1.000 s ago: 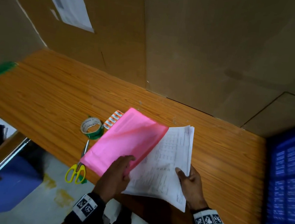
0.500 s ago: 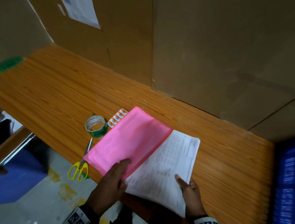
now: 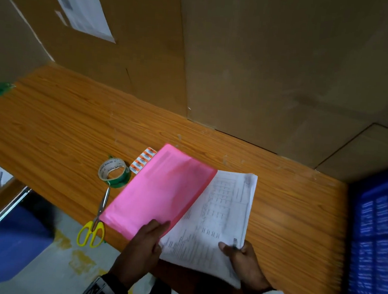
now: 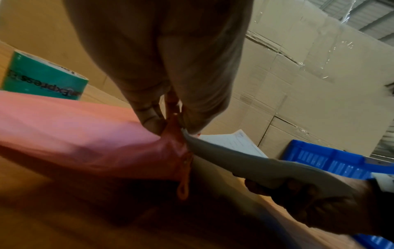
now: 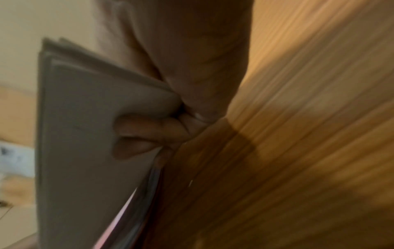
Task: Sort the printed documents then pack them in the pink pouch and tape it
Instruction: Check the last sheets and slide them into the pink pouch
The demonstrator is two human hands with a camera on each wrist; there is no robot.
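Two hands: both busy over the near edge of the bench point(image 3: 61, 121).
Bench: orange wood grain, cardboard walls behind it, a blue crate point(image 3: 377, 233) off beyond the right grip.
Pink pouch point(image 3: 161, 191): its near corner pinched in the left hand point(image 3: 142, 247), thumb on top, fingers curled beneath; it slants away from that grip and overlaps the papers.
Printed documents point(image 3: 219, 219): a stack of sheets, its near right corner clamped by the right hand point(image 3: 244, 261), its left part under the pouch's edge.
Scissors point(image 3: 95, 220): yellow handles, flat on the bench just left of the left grip.
Tape roll point(image 3: 114, 171): green, beyond the scissors, beside the pouch.
Labels point(image 3: 142, 160): an orange-and-white strip, partly under the pouch's far edge.
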